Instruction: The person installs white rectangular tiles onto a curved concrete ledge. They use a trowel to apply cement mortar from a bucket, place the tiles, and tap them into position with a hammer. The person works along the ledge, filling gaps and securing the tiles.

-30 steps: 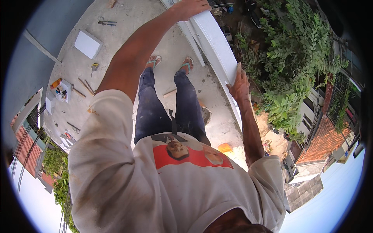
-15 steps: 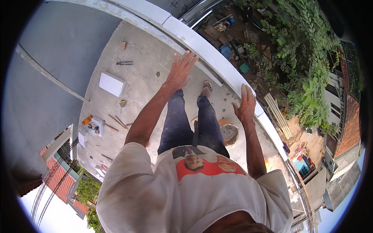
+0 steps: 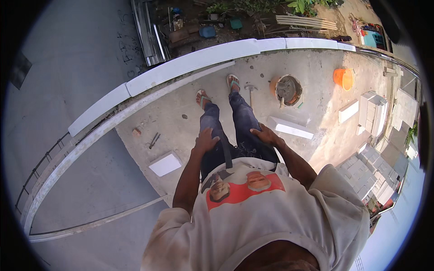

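My left hand (image 3: pixel 207 141) rests on my left thigh, its fingers laid over the dark trousers (image 3: pixel 212 122). On the other thigh lies my right hand (image 3: pixel 266 136), thumb stretched out and holding nothing. Beyond my sandalled feet runs a curved row of white blocks (image 3: pixel 194 63) along the floor's edge, with a long pale straight bar (image 3: pixel 149 97) on its near side. A hammer (image 3: pixel 251 92) lies by my right foot. To its right stands a round bucket (image 3: pixel 274 86) of grey mortar with a tool handle sticking out.
White blocks lie on the floor at right (image 3: pixel 291 128) and left (image 3: pixel 166 163), near pliers (image 3: pixel 154 140) and a brick piece (image 3: pixel 136 132). An orange bucket (image 3: pixel 344 79) and stacked blocks (image 3: pixel 373 113) stand farther right. Beyond the block row the ground (image 3: pixel 192 38) lies lower.
Both hands have left the row of white blocks and come back onto my thighs. My view has turned to the right, bringing the orange bucket and stacked blocks into sight.
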Available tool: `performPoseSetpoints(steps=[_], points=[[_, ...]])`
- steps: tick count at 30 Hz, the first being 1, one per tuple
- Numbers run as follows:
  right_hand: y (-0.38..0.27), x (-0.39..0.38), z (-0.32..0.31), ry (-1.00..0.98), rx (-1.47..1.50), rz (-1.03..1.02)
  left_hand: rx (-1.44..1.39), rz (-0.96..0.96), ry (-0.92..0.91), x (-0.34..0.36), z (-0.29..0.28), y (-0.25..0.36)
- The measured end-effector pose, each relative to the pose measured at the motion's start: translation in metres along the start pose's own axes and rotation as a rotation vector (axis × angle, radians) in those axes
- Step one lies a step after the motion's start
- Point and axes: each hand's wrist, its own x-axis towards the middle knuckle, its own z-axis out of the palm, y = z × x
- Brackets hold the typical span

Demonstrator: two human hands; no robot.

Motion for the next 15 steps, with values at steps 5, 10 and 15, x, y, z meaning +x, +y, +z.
performPoseSetpoints(steps=[5, 10, 15], points=[[0.017, -0.012, 0.053, 0.026, 0.146, 0.073, -0.054, 0.124, 0.280, 0.009, -0.082, 0.037], [0.083, 0.044, 0.122, 0.127, 0.267, 0.019, 0.122, 0.178, 0.134, 0.004, -0.083, 0.033], [0.155, 0.187, 0.147, 0.245, 0.543, 0.111, 0.147, -0.104, -0.175, -0.018, 0.029, -0.027]])
